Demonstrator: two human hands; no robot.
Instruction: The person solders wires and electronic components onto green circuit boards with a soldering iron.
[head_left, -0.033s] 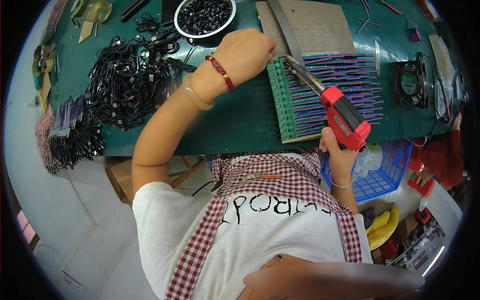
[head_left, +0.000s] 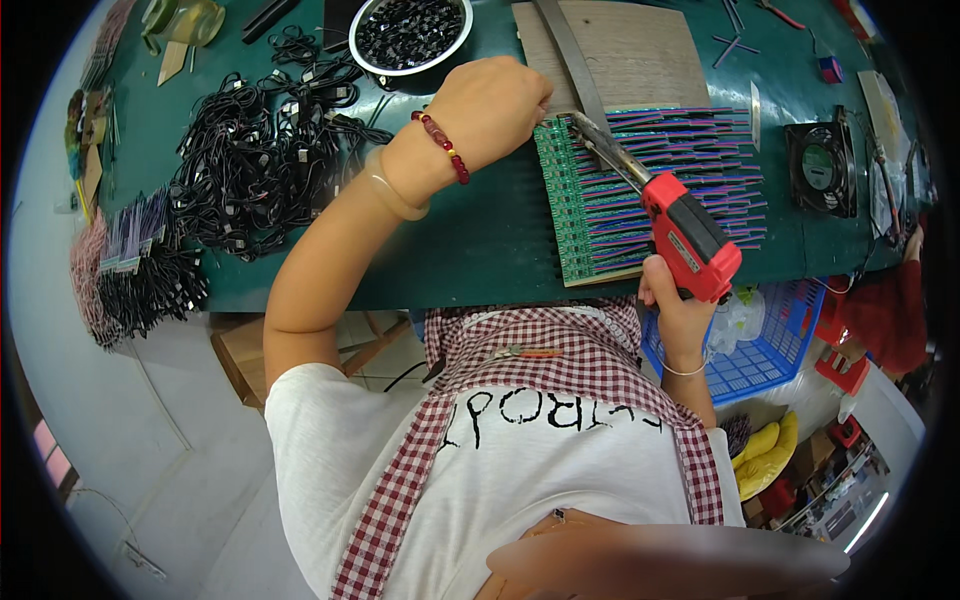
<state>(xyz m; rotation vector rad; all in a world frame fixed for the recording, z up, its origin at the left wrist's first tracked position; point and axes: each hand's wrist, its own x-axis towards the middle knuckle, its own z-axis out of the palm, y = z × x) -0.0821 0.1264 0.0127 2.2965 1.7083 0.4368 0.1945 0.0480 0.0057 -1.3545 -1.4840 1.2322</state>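
Observation:
My right hand (head_left: 682,318) grips a red and black soldering gun (head_left: 692,235) by its handle. Its metal barrel slants up and left, and the tip rests at or just over the far end of a row of small green circuit boards (head_left: 568,215). Thin purple, blue and black wires (head_left: 670,195) run rightward from the boards, side by side. At that same far end is my left hand (head_left: 497,110), fingers pinched together beside the top board. What the pinch holds is hidden behind the hand. A metal bar (head_left: 572,60) lies across the wooden board (head_left: 640,50) beneath.
Black cables (head_left: 250,160) are heaped on the green table (head_left: 480,260) at left, with bundled wires (head_left: 140,260) at its left edge. A bowl of small black parts (head_left: 412,35) stands behind my left hand. A black fan (head_left: 820,168) sits at right, above a blue basket (head_left: 765,350).

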